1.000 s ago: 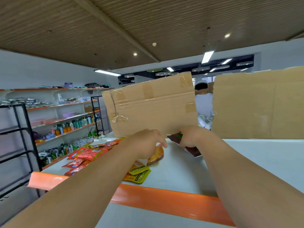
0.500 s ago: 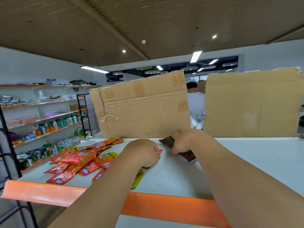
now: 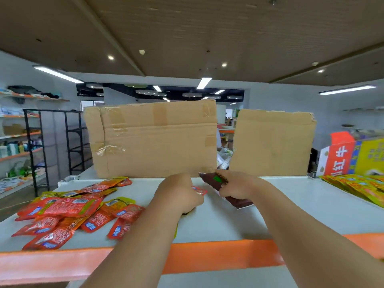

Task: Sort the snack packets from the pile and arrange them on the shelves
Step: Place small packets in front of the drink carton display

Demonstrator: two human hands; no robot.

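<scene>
White shelf top (image 3: 311, 215), orange front lip (image 3: 207, 256), shop room under brown slatted ceiling (image 3: 207, 28). Left hand (image 3: 178, 196) mid-shelf, fingers curled, pinching small red packet (image 3: 200, 190) at tips. Right hand (image 3: 239, 186) just beside, fingers wrapped round dark brown packet (image 3: 239, 201), green label showing. Red packet pile (image 3: 68, 210) near left, yellow packets (image 3: 357, 186) right edge. Taped cardboard sheet (image 3: 153, 140) upright along far side, plain cardboard sheet (image 3: 272, 142) right of it, red carton (image 3: 336, 156) beyond. Black rack (image 3: 41, 146), stocked wall shelves (image 3: 16, 154) far left.
</scene>
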